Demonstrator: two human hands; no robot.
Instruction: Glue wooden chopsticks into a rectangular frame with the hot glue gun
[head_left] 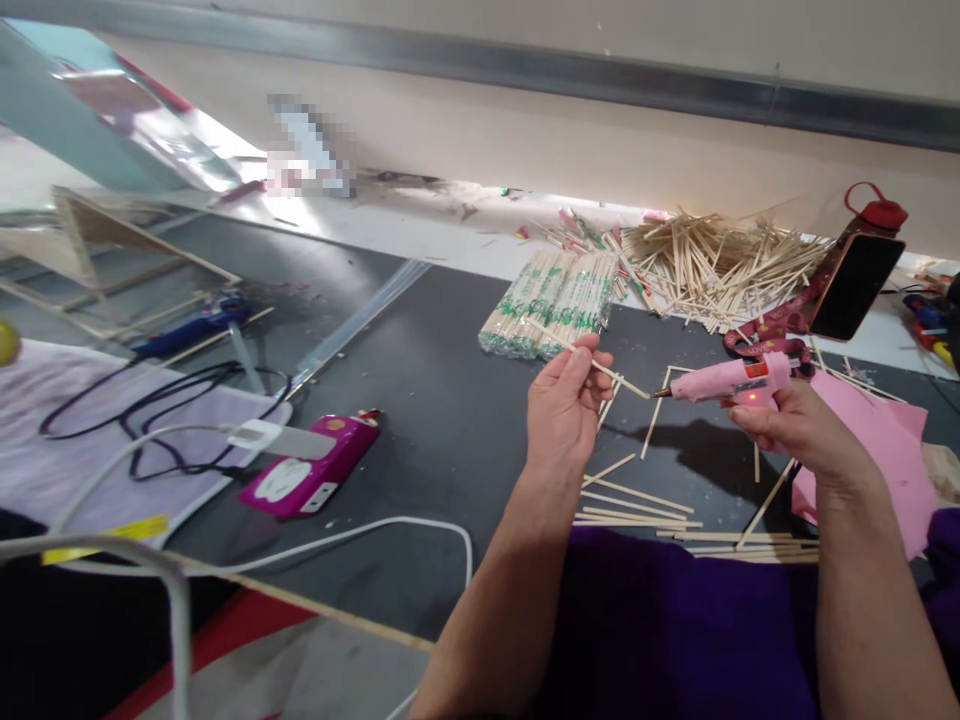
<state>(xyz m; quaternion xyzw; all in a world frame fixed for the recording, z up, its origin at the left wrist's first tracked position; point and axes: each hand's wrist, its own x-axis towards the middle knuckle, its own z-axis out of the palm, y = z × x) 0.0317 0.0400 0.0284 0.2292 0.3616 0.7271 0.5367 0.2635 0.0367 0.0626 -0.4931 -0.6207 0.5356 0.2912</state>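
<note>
Between the thumb and fingers of my left hand is a thin wooden stick, held above the dark tabletop. My right hand is wrapped round a pink hot glue gun with a small red light on its side. The gun's metal nozzle points left, at or very near the stick's right end; I cannot tell whether they touch. Under the hands, several sticks lie in angled shapes, and more loose sticks lie close to my body.
Behind my left hand lies a plastic-wrapped pack of chopsticks, with a heap of loose sticks beyond. A phone stands at the right above pink sheets. Leftward are a magenta power box, cables and a blue glue gun.
</note>
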